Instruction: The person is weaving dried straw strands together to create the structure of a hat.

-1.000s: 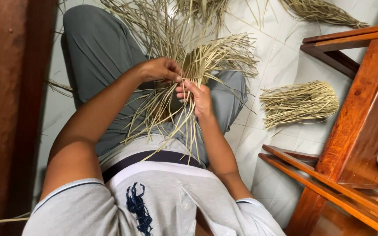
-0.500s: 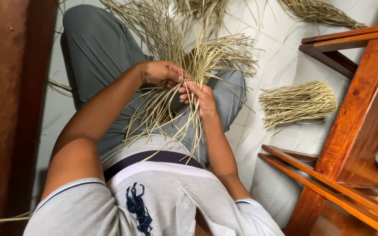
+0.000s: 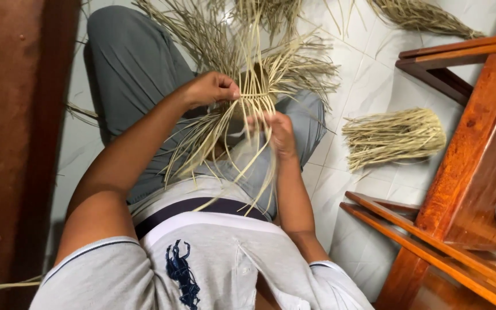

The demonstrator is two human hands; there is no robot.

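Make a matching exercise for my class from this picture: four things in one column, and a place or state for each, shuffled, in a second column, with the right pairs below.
Things
1. left hand
2. right hand
3. straw bundle
4. wooden frame

Places or states
A. lies alone on the white tiles
B. stands at the right edge of the picture
C. pinches the strands from the left of the weave
D. fingers the strands lower down, over the grey trouser leg

Pairs: 1-C, 2-D, 3-A, 4-B
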